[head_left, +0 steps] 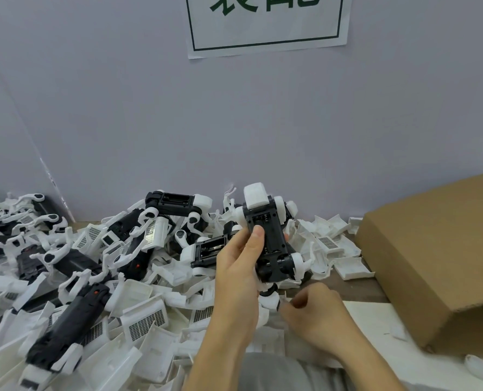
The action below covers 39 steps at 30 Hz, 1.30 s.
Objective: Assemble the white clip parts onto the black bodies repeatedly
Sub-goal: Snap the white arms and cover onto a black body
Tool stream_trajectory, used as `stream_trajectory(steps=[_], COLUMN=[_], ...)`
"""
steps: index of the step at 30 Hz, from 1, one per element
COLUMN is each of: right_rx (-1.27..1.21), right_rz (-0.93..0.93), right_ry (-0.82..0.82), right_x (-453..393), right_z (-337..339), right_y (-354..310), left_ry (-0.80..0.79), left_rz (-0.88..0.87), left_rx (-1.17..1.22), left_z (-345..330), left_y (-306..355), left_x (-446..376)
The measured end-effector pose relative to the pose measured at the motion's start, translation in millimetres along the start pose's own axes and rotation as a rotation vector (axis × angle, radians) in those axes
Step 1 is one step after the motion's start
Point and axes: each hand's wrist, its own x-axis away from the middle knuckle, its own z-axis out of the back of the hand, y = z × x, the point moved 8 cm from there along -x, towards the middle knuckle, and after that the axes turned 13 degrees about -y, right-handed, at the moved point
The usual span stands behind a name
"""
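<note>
My left hand grips a black body and holds it upright above the pile, thumb on its open underside. White parts sit on the body's top end and at its corners. My right hand is lower, below the body, with fingers curled around a small white clip part at the body's bottom end; the clip is mostly hidden. More black bodies and loose white clip parts lie heaped across the table to the left.
A brown cardboard box stands at the right. A grey wall with a white sign rises behind the pile. White shell parts lie between the box and my hands. Grey cloth shows at the bottom edge.
</note>
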Motion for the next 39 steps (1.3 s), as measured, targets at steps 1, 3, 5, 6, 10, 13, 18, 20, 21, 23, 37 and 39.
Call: stream_trajectory(steps=[1,3,5,6,10,13,18,20,21,23,37,39], right_rx=[-0.011,0.012,0.012,-0.042,-0.414,-0.462,-0.785,-0.842,-0.850,-0.862,-0.634,-0.527], right_rz=[-0.014,-0.048,-0.057,-0.054,-0.005,0.056,0.186,0.274,0.321,0.417,0.613,0.596], right_ry=[0.045,0.136,0.184,0.186,0.215,0.234,0.231,0.270,0.292,0.311,0.056,0.179], right_x=[2,4,6,5,7,5,10,13,16,22,36,38], right_z=[4,13,21,24,35,44,51,56,59,63,71,77], right_y=[0,3,5,6,11,14,3,-5,-9,-19,-50,-50], left_ry=[-0.002,-0.007,-0.013,-0.012,-0.011,-0.009,-0.005,-0.016,-0.021,-0.042,-0.055,-0.046], left_rz=[-0.006,-0.021,-0.027,-0.024,-0.012,-0.011,-0.044,-0.091,-0.108,-0.115,-0.113,-0.110], left_rx=[-0.005,-0.011,-0.011,-0.007,0.020,0.031,-0.019,-0.087,-0.131,-0.222,-0.327,-0.328], left_z=[0,0,1,1,1,2,2,0,-1,-5,-6,-5], left_y=[1,2,2,2,1,1,3,9,10,10,6,6], left_x=[0,0,0,0,1,1,1,2,2,2,2,2])
